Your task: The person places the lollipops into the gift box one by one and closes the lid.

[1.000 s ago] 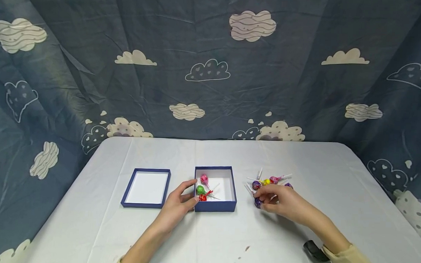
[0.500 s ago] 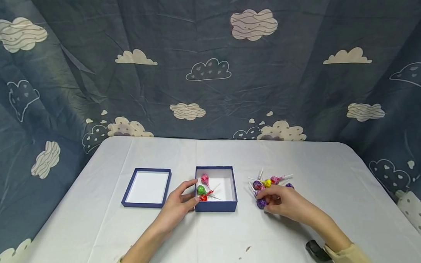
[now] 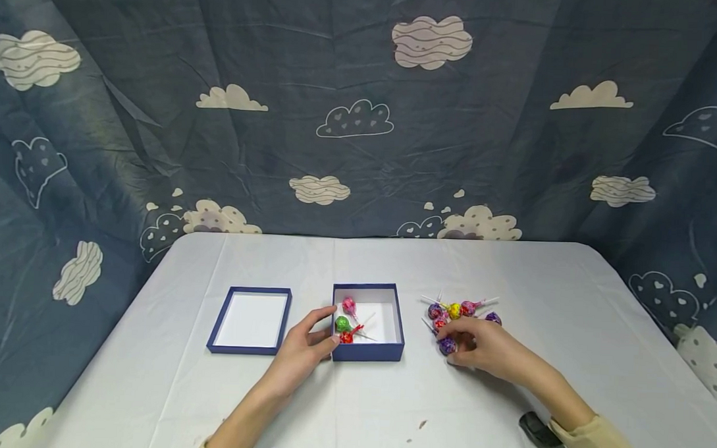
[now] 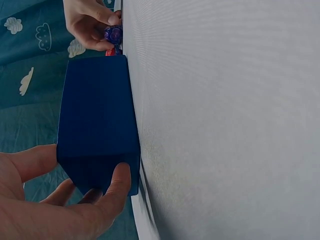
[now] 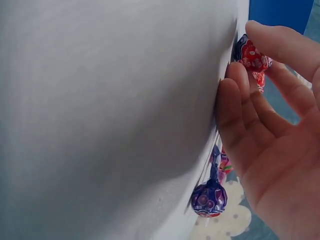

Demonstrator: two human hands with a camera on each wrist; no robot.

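White table (image 3: 511, 275): purple foil-wrapped lollipop (image 3: 446, 346) under right hand (image 3: 484, 347).

Two bare hands, cream long sleeve cuff (image 3: 594, 443) at right wrist; black wrist-worn device (image 3: 535, 428) beside it

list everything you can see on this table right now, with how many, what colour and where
Box: one, dark blue with white inside, middle of the table.
Lid: one, dark blue with white inside, lying open side up, left of the box.
Lollipops in the box: three, pink, green and red, at its left side.
Loose lollipops: a small heap right of the box, purple, yellow, pink and red; exact count unclear.
Table: one, white cloth.
Backdrop: dark blue fabric with cloud prints, behind the table.
Left hand: grips the box's near left corner.
Right hand: at the heap, fingers on a purple lollipop.
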